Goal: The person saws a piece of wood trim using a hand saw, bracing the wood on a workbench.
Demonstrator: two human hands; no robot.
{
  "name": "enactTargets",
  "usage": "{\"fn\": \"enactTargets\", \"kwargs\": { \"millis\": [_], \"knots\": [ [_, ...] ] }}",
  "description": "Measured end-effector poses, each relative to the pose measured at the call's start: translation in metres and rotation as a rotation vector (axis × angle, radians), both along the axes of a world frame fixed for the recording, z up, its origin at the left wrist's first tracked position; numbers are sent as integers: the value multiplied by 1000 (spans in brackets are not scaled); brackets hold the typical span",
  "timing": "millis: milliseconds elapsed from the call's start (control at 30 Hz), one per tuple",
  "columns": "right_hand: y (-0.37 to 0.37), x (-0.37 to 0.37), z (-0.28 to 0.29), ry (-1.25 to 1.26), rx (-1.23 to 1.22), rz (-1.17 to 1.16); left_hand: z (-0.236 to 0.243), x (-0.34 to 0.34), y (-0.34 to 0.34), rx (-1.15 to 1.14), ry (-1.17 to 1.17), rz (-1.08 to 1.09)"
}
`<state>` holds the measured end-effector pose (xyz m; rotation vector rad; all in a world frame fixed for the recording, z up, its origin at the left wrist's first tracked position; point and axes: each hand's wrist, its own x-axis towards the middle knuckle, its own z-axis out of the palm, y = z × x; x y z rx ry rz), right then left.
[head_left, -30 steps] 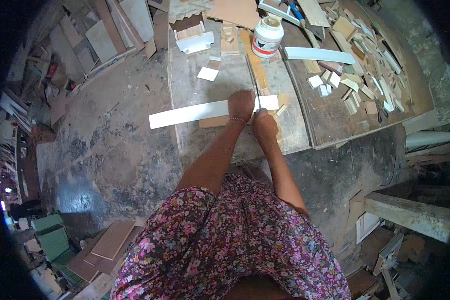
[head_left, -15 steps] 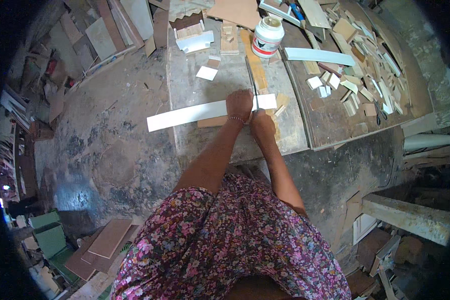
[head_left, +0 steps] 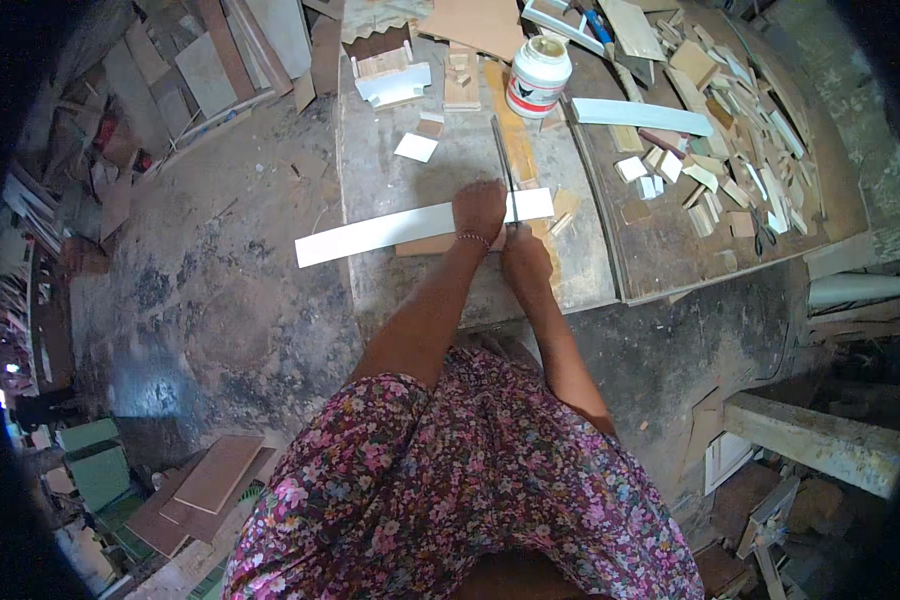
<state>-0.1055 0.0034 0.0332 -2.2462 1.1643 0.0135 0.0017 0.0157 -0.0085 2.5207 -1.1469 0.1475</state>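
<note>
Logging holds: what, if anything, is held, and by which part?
Right hand holds the thin tool by its near end; left hand rests on the white strip, right of its middle.

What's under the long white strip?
Mostly worktable; a brown wooden piece shows along the near edge of the strip. How far it extends beneath is covered by strip and left hand.

I'm at a worn workbench (head_left: 582, 262), stained grey floor (head_left: 235, 310) around me; boards (head_left: 207, 75) leaning upper left, pale beam (head_left: 820, 441) lower right, small bright light (head_left: 12, 369) far left.
</note>
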Motion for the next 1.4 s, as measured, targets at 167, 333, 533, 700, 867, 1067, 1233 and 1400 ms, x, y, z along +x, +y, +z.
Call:
{"fn": "enactTargets", "kwargs": {
  "millis": [167, 333, 533, 700, 867, 1067, 1233, 1400],
  "knots": [
    [-7, 2, -1, -23, 2, -27, -2, 1, 3, -5, -97, -102],
    [-5, 3, -2, -20, -46, -30, 2, -2, 2, 52, -103, -98],
    [1, -7, -12, -46, -78, -46, 10, -3, 3, 77, -9, -57],
    [-11, 11, -8, -28, -76, -82, 10, -4, 2, -4, -57, -100],
    [3, -2, -3, -9, -29, -32, 1, -2, 2, -6, -53, -20],
    [-7, 9, -1, 10, -41, -35, 9, -2, 2, 16, 0, -45],
    [-6, 6, 3, 18, -19, -45, 15, -6, 4, 60, -38, -56],
    [-2, 6, 0, 32, 22, -64, 17, -6, 4, 127, -20, -27]
  ]
}}
